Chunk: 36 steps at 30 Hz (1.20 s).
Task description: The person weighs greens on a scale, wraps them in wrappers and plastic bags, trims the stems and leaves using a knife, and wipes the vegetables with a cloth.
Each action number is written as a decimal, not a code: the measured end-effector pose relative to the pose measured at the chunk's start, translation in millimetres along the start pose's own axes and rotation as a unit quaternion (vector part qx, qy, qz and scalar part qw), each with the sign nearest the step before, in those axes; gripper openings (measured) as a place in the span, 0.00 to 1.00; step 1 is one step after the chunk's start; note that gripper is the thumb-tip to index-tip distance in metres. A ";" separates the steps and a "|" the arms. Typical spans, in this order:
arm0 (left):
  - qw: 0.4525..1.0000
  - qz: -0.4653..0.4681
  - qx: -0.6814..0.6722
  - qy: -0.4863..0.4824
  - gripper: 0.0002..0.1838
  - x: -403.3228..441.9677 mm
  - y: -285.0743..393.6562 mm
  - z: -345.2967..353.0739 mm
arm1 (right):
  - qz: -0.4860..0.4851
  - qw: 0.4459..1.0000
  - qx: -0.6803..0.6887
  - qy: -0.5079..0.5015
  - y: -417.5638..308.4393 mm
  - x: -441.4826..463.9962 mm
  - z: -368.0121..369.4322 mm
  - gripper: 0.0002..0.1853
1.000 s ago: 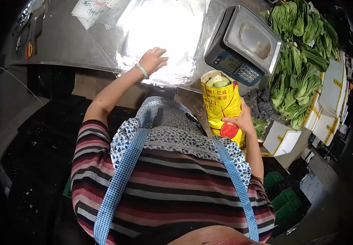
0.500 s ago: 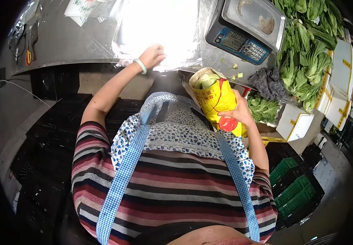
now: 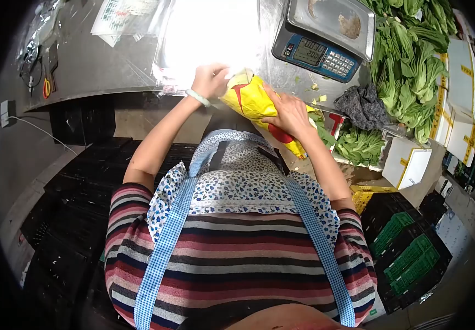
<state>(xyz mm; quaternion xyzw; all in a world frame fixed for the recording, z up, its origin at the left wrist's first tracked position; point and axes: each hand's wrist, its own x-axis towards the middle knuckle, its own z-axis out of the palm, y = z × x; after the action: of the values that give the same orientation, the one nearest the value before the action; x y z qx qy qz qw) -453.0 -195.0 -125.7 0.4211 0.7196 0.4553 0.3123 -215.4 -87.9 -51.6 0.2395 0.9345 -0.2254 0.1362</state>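
A yellow bag with red print [image 3: 251,102] lies tilted in my right hand [image 3: 292,114], whose fingers wrap around its side. Its mouth points up and left, toward the table edge. Right beside that mouth is my left hand [image 3: 211,82], its fingers curled in and a pale bracelet on the wrist. Strong glare hides what those fingers hold, if anything. Clear plastic bags [image 3: 166,80] lie in a stack under the left hand, mostly washed out by light.
A digital scale [image 3: 325,55] stands on the metal table [image 3: 78,55], with a grey cloth [image 3: 363,107] to its right. Leafy greens [image 3: 408,77] pile up at the right, beside white foam boxes [image 3: 408,162]. Scissors [image 3: 46,88] lie far left. Green crates [image 3: 405,253] stand lower right.
My right hand has brought the yellow bag up and left, tipping its mouth toward my left hand. The left hand has shifted slightly right, now beside the bag's mouth.
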 end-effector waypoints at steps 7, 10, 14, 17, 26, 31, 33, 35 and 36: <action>0.952 0.195 0.083 0.219 0.09 -15.6 48.1 15.7 | 0.072 0.996 -0.008 0.060 -13.0 10.2 -13.8 0.56; 0.950 0.236 0.155 0.134 0.10 -28.0 52.6 36.6 | 0.103 0.993 -0.014 0.061 -13.6 14.4 -15.5 0.58; 0.943 0.282 0.147 0.098 0.16 -44.4 53.4 51.7 | 0.102 0.985 0.042 0.133 -12.4 20.8 -21.3 0.66; 0.933 0.097 0.070 0.339 0.26 -47.6 50.2 39.1 | 0.110 0.985 0.093 0.099 -12.3 19.8 -39.5 0.66; 0.773 -0.200 -0.598 0.065 0.24 -35.3 44.5 65.7 | 0.138 0.965 0.170 0.141 -36.8 61.4 -53.3 0.66; 0.729 -0.199 -0.653 0.050 0.26 -30.4 31.5 31.1 | -0.113 0.959 0.187 0.181 -42.8 43.7 -50.5 0.60; 0.795 -0.202 -0.570 -0.041 0.29 -49.3 32.4 39.6 | -0.037 0.948 0.255 0.189 -48.0 52.2 -50.2 0.57; 0.735 -0.268 -0.623 -0.004 0.24 -71.9 50.6 50.4 | -0.029 0.941 0.279 0.192 -52.0 66.4 -48.6 0.57; 0.732 -0.256 -0.631 -0.021 0.24 -76.1 45.6 48.8 | -0.016 0.932 0.304 0.195 -55.2 73.4 -44.5 0.57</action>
<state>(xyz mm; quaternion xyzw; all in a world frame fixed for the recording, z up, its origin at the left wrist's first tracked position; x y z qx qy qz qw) -363.5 -233.1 -97.8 -0.0637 0.3405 0.6985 0.6261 -312.3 -81.1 -20.2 0.2940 0.8331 -0.4497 -0.1314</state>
